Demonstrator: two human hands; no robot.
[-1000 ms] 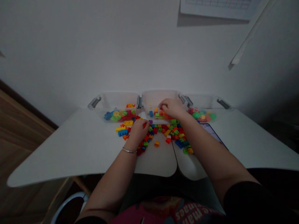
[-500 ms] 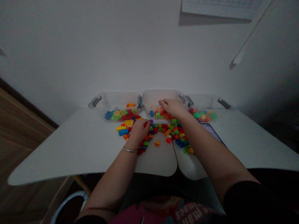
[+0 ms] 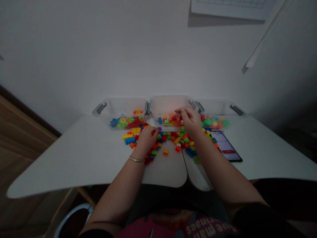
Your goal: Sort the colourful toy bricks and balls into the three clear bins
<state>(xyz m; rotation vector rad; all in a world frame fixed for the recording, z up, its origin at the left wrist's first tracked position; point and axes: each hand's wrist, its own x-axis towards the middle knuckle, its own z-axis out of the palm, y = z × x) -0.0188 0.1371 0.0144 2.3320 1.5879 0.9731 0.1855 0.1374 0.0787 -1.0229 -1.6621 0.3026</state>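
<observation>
A pile of small coloured building bricks (image 3: 173, 140) lies on the white table (image 3: 86, 158) in front of three clear plastic bins. My left hand (image 3: 147, 138) rests on the left part of the pile with its fingers curled over bricks; what they hold is hidden. My right hand (image 3: 189, 119) hovers at the front rim of the middle bin (image 3: 169, 107), fingers bent in a pinch, and what is in them is too small to make out. The middle bin holds several bricks.
The left bin (image 3: 123, 110) holds coloured round and gear-like pieces, the right bin (image 3: 218, 112) green and pink round pieces. A phone (image 3: 226, 145) with a lit screen lies right of the pile. The wall stands right behind the bins. A stool (image 3: 71, 218) shows under the table's left edge.
My right hand has drawn back from inside the middle bin to its front rim, shifting right, and the forearm has uncovered the phone. My left hand has stayed on the pile.
</observation>
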